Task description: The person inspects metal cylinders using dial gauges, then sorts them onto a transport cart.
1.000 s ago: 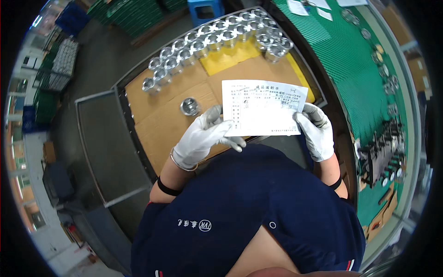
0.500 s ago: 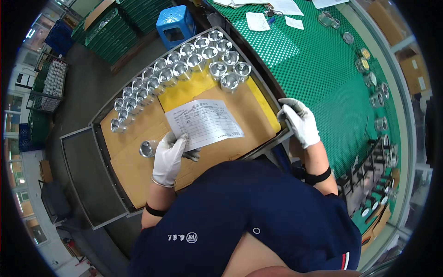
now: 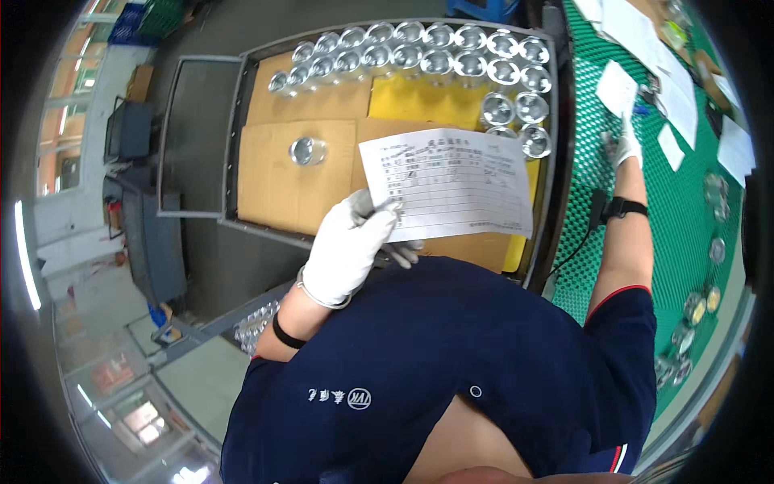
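My left hand [image 3: 351, 246], in a white glove, pinches the lower left corner of a printed paper form [image 3: 450, 184] and holds it over a cart tray lined with brown cardboard [image 3: 278, 173]. My right hand [image 3: 625, 145], also gloved, with a black wristband, reaches out to the right over the green mesh table [image 3: 601, 266]; its fingers rest near a small white paper slip [image 3: 617, 87]. Whether it grips anything is not clear. Several shiny metal cups [image 3: 451, 60] stand in rows at the far end of the tray. One metal cup [image 3: 305, 150] sits alone on the cardboard.
A yellow sheet [image 3: 415, 101] lies under the cups. More white papers [image 3: 673, 81] lie on the green table, and round metal parts [image 3: 709, 242] sit along its right side. A grey floor and a dark bin [image 3: 153, 242] are to the left of the cart frame [image 3: 193, 214].
My right hand let go of the paper form and reached far right over the green table. The form now hangs from my left hand alone. The view swung left.
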### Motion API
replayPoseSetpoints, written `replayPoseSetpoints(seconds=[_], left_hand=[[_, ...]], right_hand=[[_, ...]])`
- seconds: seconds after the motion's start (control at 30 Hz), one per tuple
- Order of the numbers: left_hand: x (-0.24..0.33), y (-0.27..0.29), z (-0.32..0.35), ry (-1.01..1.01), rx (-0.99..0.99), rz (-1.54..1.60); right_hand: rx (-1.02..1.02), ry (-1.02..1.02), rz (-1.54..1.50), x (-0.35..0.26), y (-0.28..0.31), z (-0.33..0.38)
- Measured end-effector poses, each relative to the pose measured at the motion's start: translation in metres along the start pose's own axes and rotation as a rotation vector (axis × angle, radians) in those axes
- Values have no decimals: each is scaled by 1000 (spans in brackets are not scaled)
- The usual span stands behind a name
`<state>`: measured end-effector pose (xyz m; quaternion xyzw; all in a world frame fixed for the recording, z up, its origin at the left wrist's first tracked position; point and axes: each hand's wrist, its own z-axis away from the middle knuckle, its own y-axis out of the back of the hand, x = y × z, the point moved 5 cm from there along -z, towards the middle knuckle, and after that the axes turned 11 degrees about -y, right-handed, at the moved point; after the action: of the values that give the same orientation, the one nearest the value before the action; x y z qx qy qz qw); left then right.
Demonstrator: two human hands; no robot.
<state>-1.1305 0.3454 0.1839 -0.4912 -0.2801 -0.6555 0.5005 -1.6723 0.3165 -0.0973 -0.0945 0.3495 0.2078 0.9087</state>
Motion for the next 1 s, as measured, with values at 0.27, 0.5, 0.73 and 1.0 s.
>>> replayPoseSetpoints(seconds=[0.27, 0.5, 0.73, 1.0], left_hand=[[-11, 3, -7, 23, 124, 2], [-15, 7, -5, 5, 132, 8], [-22, 3, -6, 41, 99, -79], [-39, -15, -5, -42, 54, -158]], right_hand=[[121, 82, 242, -8, -29, -62], [76, 555, 179, -26, -3, -17], [-299, 847, 276, -59, 45, 219], [-94, 452, 279, -29, 68, 178]])
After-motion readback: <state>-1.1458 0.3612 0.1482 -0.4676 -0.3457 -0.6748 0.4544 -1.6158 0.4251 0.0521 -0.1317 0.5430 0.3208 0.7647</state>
